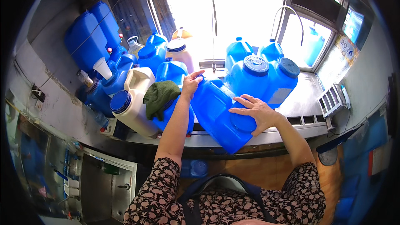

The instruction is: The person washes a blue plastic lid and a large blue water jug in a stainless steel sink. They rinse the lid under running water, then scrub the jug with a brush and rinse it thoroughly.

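A blue plastic jug (210, 106) lies tilted over the front edge of the steel counter (187, 140) before me. At its far, narrow end, my left hand (191, 85) grips the corner by the small cap. My right hand (257, 112) spreads its fingers over the wide blue screw lid (241, 120) and grasps its rim. Just left of the jug, a dark green cloth (161, 97) is draped over another blue jug (171, 72). Two upright blue jugs (245, 78) with wide lids stand close on the right.
A cream jug (137, 106) and several blue ones crowd the left counter; a white cup (102, 68) sits upside down on one. A filling hose (214, 18) hangs at the window. Below left is a steel sink (97, 187). Another blue container (195, 168) is on the floor.
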{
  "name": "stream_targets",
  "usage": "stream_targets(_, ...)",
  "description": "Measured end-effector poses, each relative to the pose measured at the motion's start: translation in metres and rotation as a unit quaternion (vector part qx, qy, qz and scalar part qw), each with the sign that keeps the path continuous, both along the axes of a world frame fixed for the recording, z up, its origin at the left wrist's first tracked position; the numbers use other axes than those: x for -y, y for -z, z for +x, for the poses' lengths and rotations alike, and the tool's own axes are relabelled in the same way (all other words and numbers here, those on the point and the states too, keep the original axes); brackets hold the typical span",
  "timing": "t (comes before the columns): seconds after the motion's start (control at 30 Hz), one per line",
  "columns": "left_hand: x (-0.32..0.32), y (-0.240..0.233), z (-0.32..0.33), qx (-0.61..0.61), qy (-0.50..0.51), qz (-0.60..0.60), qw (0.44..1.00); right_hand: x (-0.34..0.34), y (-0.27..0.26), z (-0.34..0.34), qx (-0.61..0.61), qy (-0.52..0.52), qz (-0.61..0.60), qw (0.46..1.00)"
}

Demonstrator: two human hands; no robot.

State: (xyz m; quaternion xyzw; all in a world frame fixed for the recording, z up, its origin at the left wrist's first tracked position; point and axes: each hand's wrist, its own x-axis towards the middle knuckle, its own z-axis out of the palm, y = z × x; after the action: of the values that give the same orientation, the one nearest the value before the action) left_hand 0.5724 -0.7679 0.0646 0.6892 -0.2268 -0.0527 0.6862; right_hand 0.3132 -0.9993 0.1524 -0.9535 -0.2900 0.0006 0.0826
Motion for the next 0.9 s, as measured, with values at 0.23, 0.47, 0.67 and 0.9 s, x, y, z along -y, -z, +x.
stream_targets(0.23,0.014,-0.008,-0.012,-0.026,-0.163,0.087,0.982,-0.017,0.005,-0.013,0.011,0.041,0.003,0.999)
stream_targets(0.47,0.011,0.004,0.001,-0.085,-0.037,-0.047,0.995,-0.027,0.006,-0.019,0.014,0.071,0.010,0.997)
stream_targets(0.67,0.000,0.004,0.031,-0.150,0.191,-0.053,0.969,-0.037,0.008,-0.023,0.026,0.089,0.023,0.995)
stream_targets(0.9,0.026,-0.055,0.001,0.011,-0.061,0.361,0.931,-0.045,0.009,-0.027,0.024,0.123,-0.001,0.992)
